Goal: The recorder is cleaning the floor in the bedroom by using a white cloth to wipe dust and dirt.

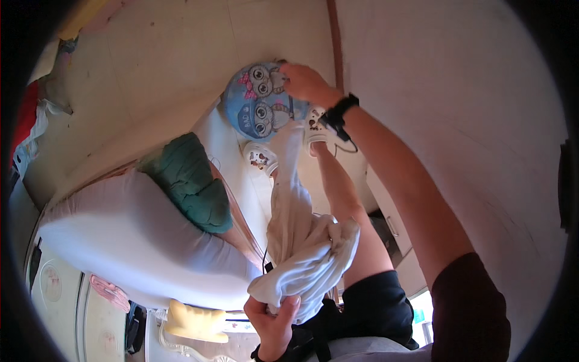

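A bunched white cloth (312, 253) hangs from my left hand (273, 321), whose thumb and fingers pinch one edge near my lap. Its lower part trails down between my legs to a round blue item (235, 108) printed with two cartoon owls. At the upper rim of that round item is my right hand (305, 83), its fingers curled; whether they grip the rim cannot be told. A black band with a small device and a cable is on the right wrist. White clogs with charms (260, 158) are on my feet, close to the round item.
On the left stands a bed with a pale sheet (135, 240) and a folded dark green blanket or pillow (194, 185) at its edge. A yellow chair back or cushion (194, 321) is at the bottom. A pale wall (479, 135) rises on the right, beside a white drawer unit (384, 208).
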Demonstrator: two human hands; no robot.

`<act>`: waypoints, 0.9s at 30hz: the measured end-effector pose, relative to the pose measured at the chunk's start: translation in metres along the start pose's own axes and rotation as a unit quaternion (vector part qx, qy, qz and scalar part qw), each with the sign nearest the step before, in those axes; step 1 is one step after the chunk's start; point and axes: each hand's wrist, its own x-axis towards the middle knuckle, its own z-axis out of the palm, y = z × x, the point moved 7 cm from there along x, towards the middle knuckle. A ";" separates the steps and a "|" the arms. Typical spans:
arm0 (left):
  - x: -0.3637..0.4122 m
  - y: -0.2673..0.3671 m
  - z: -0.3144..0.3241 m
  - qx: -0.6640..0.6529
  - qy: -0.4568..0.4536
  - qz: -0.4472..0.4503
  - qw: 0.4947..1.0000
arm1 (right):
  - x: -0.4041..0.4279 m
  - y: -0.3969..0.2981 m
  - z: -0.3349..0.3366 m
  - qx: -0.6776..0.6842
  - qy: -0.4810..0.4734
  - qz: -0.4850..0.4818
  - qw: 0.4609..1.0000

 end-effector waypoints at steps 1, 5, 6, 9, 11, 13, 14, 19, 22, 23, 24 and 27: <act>0.013 -0.009 0.001 0.001 0.005 0.000 1.000 | 0.026 0.008 0.007 -0.027 -0.009 -0.004 1.000; 0.035 -0.060 -0.022 0.066 0.046 -0.070 0.994 | 0.083 0.009 0.057 -0.146 -0.015 -0.035 0.988; 0.036 -0.064 -0.021 0.036 0.079 -0.077 0.993 | 0.090 0.018 0.073 -0.176 -0.050 -0.025 0.983; 0.044 -0.075 -0.024 0.019 0.115 -0.070 0.991 | 0.103 0.024 0.104 -0.214 -0.041 -0.059 0.974; 0.060 -0.069 -0.012 0.075 -0.015 -0.016 0.997 | 0.110 0.024 0.118 -0.219 -0.048 -0.060 0.973; 0.064 -0.076 -0.013 0.056 -0.011 -0.029 0.998 | 0.125 0.036 0.113 -0.203 -0.050 -0.076 0.975; 0.065 -0.077 -0.015 0.047 -0.009 -0.019 0.999 | 0.130 0.040 0.108 -0.187 -0.049 -0.089 0.977; 0.045 -0.086 -0.037 -0.036 0.041 -0.100 0.993 | 0.110 0.038 0.103 -0.197 -0.156 -0.111 0.962; 0.040 -0.071 -0.038 -0.058 0.048 -0.085 0.994 | 0.086 0.036 0.082 -0.223 -0.218 -0.041 0.949; 0.030 -0.066 -0.052 -0.063 0.068 -0.077 0.993 | 0.060 0.020 0.086 -0.201 -0.221 -0.049 0.953; 0.024 -0.063 -0.066 -0.054 0.046 -0.074 0.995 | 0.038 0.007 0.086 -0.180 -0.195 -0.066 0.962; 0.008 -0.056 -0.107 -0.084 0.109 -0.076 0.988 | -0.013 -0.039 0.080 -0.181 -0.156 -0.101 0.966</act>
